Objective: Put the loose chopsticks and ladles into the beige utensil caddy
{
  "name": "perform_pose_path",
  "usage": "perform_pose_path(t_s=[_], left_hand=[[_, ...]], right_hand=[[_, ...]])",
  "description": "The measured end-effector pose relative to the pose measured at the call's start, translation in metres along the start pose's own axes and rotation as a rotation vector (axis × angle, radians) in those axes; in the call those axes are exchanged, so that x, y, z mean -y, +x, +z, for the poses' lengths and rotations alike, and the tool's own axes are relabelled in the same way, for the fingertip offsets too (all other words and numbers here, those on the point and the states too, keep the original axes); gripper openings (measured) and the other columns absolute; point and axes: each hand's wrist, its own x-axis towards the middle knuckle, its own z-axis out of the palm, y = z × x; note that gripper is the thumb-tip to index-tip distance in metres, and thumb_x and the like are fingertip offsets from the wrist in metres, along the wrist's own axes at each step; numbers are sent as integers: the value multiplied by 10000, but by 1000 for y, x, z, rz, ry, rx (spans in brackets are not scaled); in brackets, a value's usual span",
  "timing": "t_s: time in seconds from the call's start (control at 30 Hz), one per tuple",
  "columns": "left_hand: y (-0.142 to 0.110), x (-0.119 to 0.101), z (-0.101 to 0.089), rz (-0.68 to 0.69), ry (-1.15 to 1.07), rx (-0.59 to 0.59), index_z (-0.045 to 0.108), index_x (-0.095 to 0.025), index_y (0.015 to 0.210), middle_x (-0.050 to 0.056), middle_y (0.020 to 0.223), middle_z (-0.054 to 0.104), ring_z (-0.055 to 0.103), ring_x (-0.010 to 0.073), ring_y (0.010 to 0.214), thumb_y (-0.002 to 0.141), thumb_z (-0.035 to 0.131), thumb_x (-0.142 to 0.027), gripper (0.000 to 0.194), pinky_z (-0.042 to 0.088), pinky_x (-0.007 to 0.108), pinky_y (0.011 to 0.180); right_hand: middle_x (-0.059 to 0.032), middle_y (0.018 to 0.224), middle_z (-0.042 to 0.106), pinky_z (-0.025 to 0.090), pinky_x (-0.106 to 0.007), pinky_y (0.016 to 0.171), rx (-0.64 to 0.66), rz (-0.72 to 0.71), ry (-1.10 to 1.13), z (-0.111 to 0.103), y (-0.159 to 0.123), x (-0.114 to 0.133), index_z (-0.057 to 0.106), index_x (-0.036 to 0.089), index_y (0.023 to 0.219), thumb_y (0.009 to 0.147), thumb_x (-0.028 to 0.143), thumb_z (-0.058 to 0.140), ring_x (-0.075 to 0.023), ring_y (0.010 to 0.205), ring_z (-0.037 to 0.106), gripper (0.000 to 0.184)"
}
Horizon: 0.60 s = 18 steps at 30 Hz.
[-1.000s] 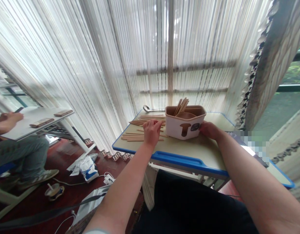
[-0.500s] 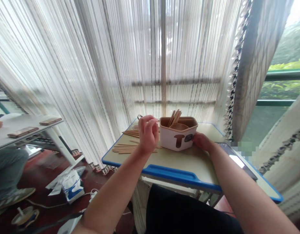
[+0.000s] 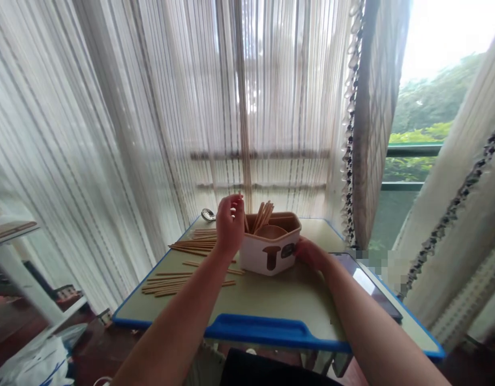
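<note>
A white holder [image 3: 255,260] with a brown inside and dark brown markings stands on the small table. Several wooden chopsticks [image 3: 263,214] lean upright in it, beside a round brown inner part [image 3: 270,231]. At its left rim, my left hand [image 3: 230,225] is closed in a pinch on a chopstick [image 3: 246,221], which slants down into the holder; the fingers partly hide it. My right hand [image 3: 309,253] grips the holder's right side, its fingertips out of sight behind. More chopsticks [image 3: 167,284] lie in loose groups to the left, partly under my left forearm.
A metal ladle-like utensil [image 3: 208,215] lies at the table's far left corner. On the right rests a dark tablet [image 3: 366,284], beneath my right forearm. The table has a raised blue front edge [image 3: 263,329]. Curtains [image 3: 163,134] hang behind, and a white bag [image 3: 42,359] sits on the floor.
My left hand has moved to the holder's left rim, with a chopstick now reaching inside. My right hand stays on the holder. The whole view has shifted toward the right.
</note>
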Motion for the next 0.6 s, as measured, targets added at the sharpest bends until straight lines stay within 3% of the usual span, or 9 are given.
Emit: perform_pose_path(t_s=[0.1, 0.3, 0.43, 0.6], left_hand=[[-7, 16, 4, -18, 81, 52, 637, -178, 907, 43, 889, 641, 593, 140, 800, 874, 536, -299, 161, 489, 246, 645], [-22, 35, 5, -62, 122, 172, 721, -199, 794, 50, 888, 615, 591, 183, 875, 790, 645, -331, 153, 487, 349, 834], [-25, 35, 5, -95, 129, 237, 740, -218, 800, 53, 950, 619, 586, 196, 933, 773, 659, -308, 123, 469, 368, 892], [-30, 25, 2, -42, 231, 217, 721, -221, 877, 49, 971, 613, 563, 210, 968, 753, 667, -269, 144, 453, 381, 910]], right_hand=[[-21, 867, 734, 506, -402, 781, -26, 4, 23, 3, 0, 1, 667, 210, 894, 427, 68, 465, -284, 907, 655, 528], [-29, 819, 730, 501, -372, 755, -25, 25, 47, 5, 0, 2, 660, 179, 905, 425, 66, 466, -263, 856, 661, 529], [-26, 796, 727, 497, -363, 738, -33, 21, 37, 2, 1, 0, 658, 178, 895, 432, 68, 480, -262, 853, 658, 509], [-25, 779, 724, 494, -360, 735, -50, 15, 24, 3, 1, 0, 660, 180, 880, 435, 74, 484, -262, 852, 658, 491]])
